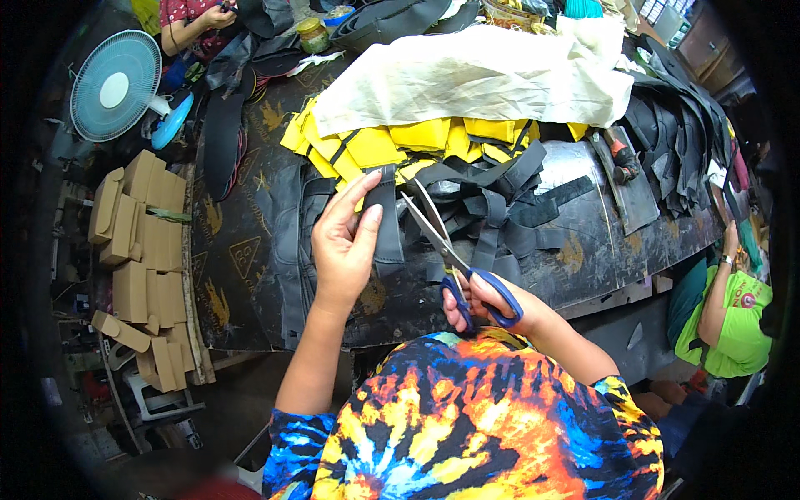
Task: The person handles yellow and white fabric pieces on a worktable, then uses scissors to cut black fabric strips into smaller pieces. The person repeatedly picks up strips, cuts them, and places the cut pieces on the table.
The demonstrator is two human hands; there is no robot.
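Note:
My left hand (343, 250) pinches the upper end of a black strip (388, 229) between thumb and fingers, and the strip hangs down over the table. In my right hand (490, 302) is a pair of scissors (439, 233) with blue handles. Its blades are spread and point up and left, close to the right side of the strip. Beyond and right of the blades lies a tangled pile of black straps (493, 212). More black strips (292, 250) lie left of my left hand. Behind them are yellow pieces (375, 148), partly under a white cloth (475, 83).
The dark table (237, 304) holds stacked black pieces (667, 133) at the right and a red-and-black tool (621, 156). Cardboard boxes (131, 292) and a fan (115, 87) stand left. One person's hand (218, 17) shows at the far left; another person in green (737, 312) is at the right.

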